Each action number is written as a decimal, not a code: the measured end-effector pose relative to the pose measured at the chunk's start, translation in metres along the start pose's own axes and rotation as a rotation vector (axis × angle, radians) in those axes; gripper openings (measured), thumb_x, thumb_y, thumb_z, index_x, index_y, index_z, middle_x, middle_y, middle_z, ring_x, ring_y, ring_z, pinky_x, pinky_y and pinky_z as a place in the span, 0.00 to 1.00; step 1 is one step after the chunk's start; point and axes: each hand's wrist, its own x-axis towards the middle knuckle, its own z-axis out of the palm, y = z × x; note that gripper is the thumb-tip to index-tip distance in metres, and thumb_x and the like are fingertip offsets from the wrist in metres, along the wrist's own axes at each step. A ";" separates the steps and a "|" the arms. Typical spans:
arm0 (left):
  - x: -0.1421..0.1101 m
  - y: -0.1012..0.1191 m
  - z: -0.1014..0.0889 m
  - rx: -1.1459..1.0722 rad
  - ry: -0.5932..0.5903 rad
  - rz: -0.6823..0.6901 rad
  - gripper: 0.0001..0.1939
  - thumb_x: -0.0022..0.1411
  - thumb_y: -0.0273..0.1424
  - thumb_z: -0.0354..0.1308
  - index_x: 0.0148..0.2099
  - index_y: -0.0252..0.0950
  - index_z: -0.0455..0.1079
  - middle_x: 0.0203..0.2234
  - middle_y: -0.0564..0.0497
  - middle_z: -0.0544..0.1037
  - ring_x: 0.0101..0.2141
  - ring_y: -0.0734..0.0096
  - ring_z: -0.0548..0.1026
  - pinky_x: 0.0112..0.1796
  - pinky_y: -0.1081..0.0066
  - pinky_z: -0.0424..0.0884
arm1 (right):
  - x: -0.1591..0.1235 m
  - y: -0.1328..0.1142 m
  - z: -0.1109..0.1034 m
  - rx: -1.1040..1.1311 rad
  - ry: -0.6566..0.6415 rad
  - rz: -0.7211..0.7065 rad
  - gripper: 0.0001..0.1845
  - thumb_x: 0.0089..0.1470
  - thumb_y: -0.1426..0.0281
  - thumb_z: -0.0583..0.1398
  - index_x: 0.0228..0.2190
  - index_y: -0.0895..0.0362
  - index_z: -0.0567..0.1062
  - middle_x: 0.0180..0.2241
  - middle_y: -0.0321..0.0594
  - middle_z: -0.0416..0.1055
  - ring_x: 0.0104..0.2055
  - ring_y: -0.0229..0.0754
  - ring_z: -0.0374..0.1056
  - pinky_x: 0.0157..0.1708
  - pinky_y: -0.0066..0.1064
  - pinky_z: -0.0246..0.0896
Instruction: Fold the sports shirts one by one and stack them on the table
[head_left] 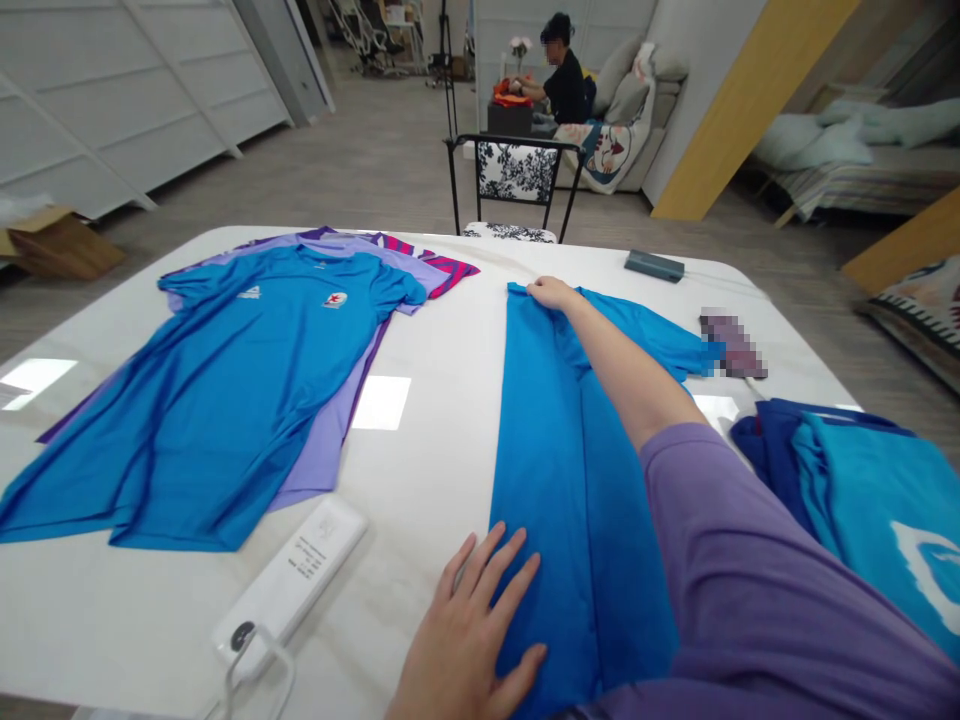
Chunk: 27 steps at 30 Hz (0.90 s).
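A blue T-shirt (536,430) lies in front of me with its left side folded over in a long straight strip. At the strip's far end my right hand (553,292) is closed on the cloth, its fingertips partly hidden. My left hand (480,620) rests with spread fingers on the near left edge of the same shirt. One sleeve of the shirt reaches out to the right, touching a blurred purple phone-like object (733,345). My right forearm covers part of the shirt.
Left on the white table (420,450), another blue T-shirt (255,370) lies spread over purple and patterned shirts. A white power strip (292,585) with a cable is nearer. Folded clothes (877,500) lie right, a dark case (654,265) behind. Beyond are a chair (517,175) and a seated person (566,80).
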 end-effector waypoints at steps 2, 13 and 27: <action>-0.001 -0.002 0.003 0.008 -0.006 0.002 0.49 0.71 0.45 0.64 0.88 0.54 0.51 0.84 0.57 0.54 0.81 0.44 0.61 0.75 0.37 0.72 | 0.007 -0.009 0.004 0.021 -0.017 -0.077 0.28 0.66 0.44 0.69 0.48 0.56 0.86 0.53 0.53 0.86 0.60 0.61 0.78 0.65 0.48 0.71; -0.001 -0.013 0.018 0.097 0.040 0.066 0.57 0.64 0.51 0.69 0.88 0.51 0.50 0.83 0.54 0.58 0.79 0.43 0.65 0.71 0.41 0.78 | 0.018 -0.044 0.019 -0.047 0.043 -0.067 0.21 0.68 0.53 0.67 0.56 0.50 0.84 0.60 0.44 0.82 0.65 0.58 0.73 0.72 0.55 0.59; -0.001 0.009 -0.002 0.009 0.076 0.012 0.58 0.62 0.54 0.73 0.87 0.57 0.52 0.83 0.51 0.60 0.78 0.35 0.65 0.76 0.34 0.68 | -0.151 -0.015 0.018 -0.222 -0.100 -0.278 0.46 0.75 0.36 0.49 0.82 0.45 0.61 0.85 0.42 0.50 0.86 0.64 0.46 0.84 0.58 0.41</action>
